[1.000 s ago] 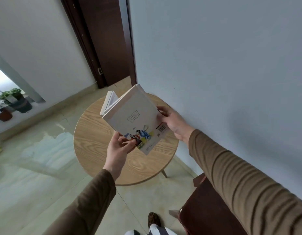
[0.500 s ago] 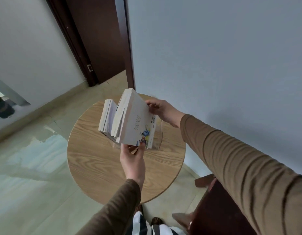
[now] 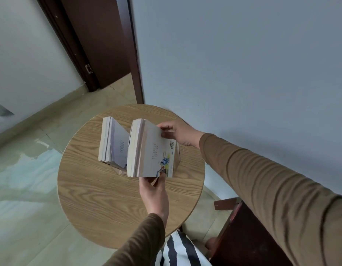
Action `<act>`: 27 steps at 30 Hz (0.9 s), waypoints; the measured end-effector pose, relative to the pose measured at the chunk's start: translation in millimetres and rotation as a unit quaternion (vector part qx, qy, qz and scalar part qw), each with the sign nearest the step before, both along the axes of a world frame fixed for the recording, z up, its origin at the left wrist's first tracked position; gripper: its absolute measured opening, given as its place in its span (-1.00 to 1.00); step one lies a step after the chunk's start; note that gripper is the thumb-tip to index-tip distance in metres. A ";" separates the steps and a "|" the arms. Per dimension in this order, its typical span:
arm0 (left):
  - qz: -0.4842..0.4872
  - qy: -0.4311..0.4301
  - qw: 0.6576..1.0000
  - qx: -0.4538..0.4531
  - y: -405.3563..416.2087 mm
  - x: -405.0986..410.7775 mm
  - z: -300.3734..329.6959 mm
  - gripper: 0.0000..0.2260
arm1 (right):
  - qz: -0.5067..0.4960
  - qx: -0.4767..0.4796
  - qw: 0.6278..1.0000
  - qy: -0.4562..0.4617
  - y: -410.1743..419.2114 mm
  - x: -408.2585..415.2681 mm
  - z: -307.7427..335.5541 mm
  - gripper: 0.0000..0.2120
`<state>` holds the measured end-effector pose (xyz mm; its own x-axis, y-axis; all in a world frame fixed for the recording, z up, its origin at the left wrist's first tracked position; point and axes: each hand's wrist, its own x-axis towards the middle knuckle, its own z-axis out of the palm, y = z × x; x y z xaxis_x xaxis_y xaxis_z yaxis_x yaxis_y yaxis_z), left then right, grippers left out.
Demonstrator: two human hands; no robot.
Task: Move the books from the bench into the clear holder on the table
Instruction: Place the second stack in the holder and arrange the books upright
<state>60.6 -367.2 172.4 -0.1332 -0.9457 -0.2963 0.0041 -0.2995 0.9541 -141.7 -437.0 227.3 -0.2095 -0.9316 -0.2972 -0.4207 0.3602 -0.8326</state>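
**Second book going into the holder**

1. Round table of pale, strongly grained wood (image 3: 101, 191): flat, matt top, carrying the holder near its far side. Keep your weight off it as you lower.
2. Dark brown wooden bench (image 3: 248, 240): low at your right; no books show on the small part in view.
3. White paperback with a blue cartoon figure and barcode on its cover (image 3: 156, 150): upright, leaning a little, just beside the first book. Its soft cover is flexing, so ease it straight down, spine end first, until it seats.
4. White paperback already standing in the holder (image 3: 112, 143): upright at the left, pages slightly fanned.
5. Your left hand (image 3: 154, 196): fingers closed on the held book's near bottom edge, thumb on the cover.
6. Your right hand (image 3: 179, 133): pinching the top far corner. Let go only once the book stands.
7. Clear plastic holder (image 3: 119, 170): mostly hidden; only a transparent base corner shows below the books.
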 end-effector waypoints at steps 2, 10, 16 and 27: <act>0.005 0.005 1.000 0.003 1.9 -3.7 -0.7 -0.59 | 0.008 -0.013 1.000 -0.015 -4.2 -2.3 -1.9 -0.70; 0.008 0.004 1.000 0.020 3.4 -19.6 -8.6 -0.57 | 0.059 -0.026 0.995 -0.072 -10.3 -23.7 0.0 -0.71; 0.030 -0.022 0.999 0.024 2.5 -40.9 -12.8 -0.57 | 0.038 -0.015 0.999 0.000 -12.8 -35.9 -17.3 -0.73; 0.051 -0.053 0.995 0.066 -3.2 -55.0 -28.3 -0.79 | 0.028 0.036 0.998 0.040 -19.7 -40.1 -36.4 -0.70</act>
<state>5.7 -370.3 144.0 0.0010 -0.9048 -0.4258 -0.0581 -0.4252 0.9033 -181.9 -456.6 191.0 -0.1833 -0.9194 -0.3480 -0.5054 0.3918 -0.7688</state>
